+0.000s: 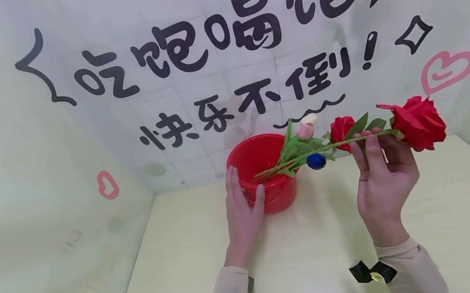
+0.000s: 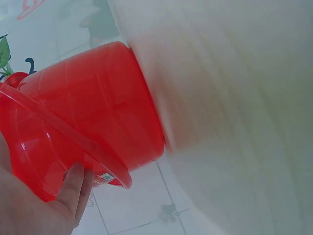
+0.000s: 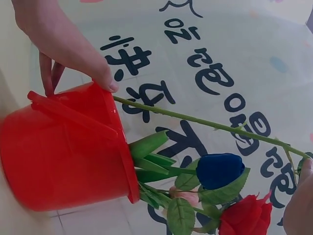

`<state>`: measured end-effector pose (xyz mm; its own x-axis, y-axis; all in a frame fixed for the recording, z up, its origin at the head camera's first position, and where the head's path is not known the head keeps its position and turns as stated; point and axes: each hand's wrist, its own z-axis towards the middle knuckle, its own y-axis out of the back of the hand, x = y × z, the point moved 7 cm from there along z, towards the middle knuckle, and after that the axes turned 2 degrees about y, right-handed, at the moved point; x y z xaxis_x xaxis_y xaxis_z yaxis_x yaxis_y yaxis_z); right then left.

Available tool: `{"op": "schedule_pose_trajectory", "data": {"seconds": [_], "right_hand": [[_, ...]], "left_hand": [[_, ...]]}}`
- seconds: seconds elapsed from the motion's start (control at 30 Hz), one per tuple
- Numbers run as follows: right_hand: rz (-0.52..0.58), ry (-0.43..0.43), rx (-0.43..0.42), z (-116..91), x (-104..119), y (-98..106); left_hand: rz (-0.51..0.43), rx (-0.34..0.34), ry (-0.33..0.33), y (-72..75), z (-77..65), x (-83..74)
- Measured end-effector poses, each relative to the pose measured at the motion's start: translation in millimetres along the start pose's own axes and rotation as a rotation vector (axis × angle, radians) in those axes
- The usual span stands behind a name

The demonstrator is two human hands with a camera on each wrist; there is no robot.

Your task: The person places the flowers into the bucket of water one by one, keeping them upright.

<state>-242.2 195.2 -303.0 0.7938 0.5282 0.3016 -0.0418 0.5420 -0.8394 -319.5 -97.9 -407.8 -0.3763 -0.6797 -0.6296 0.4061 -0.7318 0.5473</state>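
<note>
A red plastic bucket (image 1: 275,201) stands on the table with its handle down. My left hand (image 1: 244,206) rests against its near left side, fingers straight along the wall and thumb (image 3: 105,78) at the rim. My right hand (image 1: 385,179) pinches the stem of a large red rose (image 1: 418,123) just below its bloom. The long green stem (image 3: 195,120) slants down to the bucket, its lower end inside the rim. Other artificial flowers lean out on the bucket's right: a smaller red rose (image 1: 343,132), a blue tulip (image 3: 220,170), a pink tulip (image 1: 305,131) and a white bloom (image 1: 309,118).
A pale wooden table (image 1: 308,258) spreads below both hands. Behind it hangs a light backdrop (image 1: 190,97) with large dark characters and pink hearts. Another pale cloth wall (image 1: 44,223) borders the left side.
</note>
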Motion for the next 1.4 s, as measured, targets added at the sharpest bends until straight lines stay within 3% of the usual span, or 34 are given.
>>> {"op": "schedule_pose_trajectory", "data": {"seconds": [0.27,0.67,1.4], "right_hand": [[-0.102,-0.076,0.025,-9.1,-16.6,-1.4],[-0.127,-0.219,-0.014,-14.9,-37.3,5.1],[-0.226,-0.290,-0.003,-24.1,-53.4,7.7]], "left_hand": [[-0.008,-0.004,-0.017,0.8,0.3,-1.2],[-0.001,-0.003,-0.012,0.7,0.9,-0.4],[0.019,0.015,0.028,0.1,3.0,0.0]]}}
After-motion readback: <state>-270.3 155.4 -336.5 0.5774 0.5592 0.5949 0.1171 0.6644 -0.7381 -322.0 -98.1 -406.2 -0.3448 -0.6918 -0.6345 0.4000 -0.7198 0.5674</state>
